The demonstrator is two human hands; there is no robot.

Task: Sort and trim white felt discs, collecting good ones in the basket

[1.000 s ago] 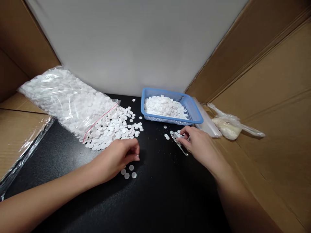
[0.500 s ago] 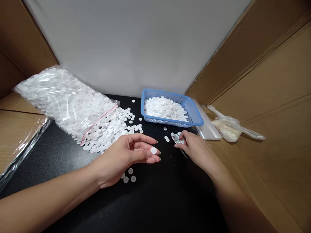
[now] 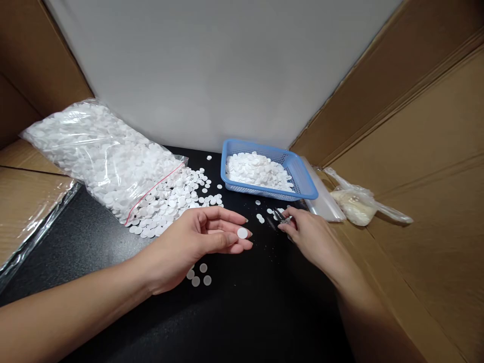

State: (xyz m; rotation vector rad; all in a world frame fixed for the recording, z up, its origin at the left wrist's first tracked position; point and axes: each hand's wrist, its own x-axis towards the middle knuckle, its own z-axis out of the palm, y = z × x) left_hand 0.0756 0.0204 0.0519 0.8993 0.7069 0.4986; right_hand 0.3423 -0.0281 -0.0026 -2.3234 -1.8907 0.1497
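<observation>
My left hand point(image 3: 204, 234) hovers palm-up over the black table, fingers stretched out, with one white disc point(image 3: 242, 233) resting on a fingertip. My right hand point(image 3: 304, 232) is closed in a pinch on metal tweezers point(image 3: 280, 217), whose tips point toward a few loose discs point(image 3: 260, 218) in front of the blue basket point(image 3: 302, 179). The basket holds a heap of white discs. Three more discs point(image 3: 198, 276) lie under my left hand.
A large clear zip bag point(image 3: 102, 156) of white discs lies at the left, spilling a pile point(image 3: 177, 201) onto the black table. Clear plastic sleeves point(image 3: 325, 199) and a small bag point(image 3: 355, 204) sit right of the basket. Cardboard walls stand on both sides.
My left hand picked a disc off the table, turned palm-up and moved right with the disc on a fingertip. My right hand shifted slightly with the tweezers.
</observation>
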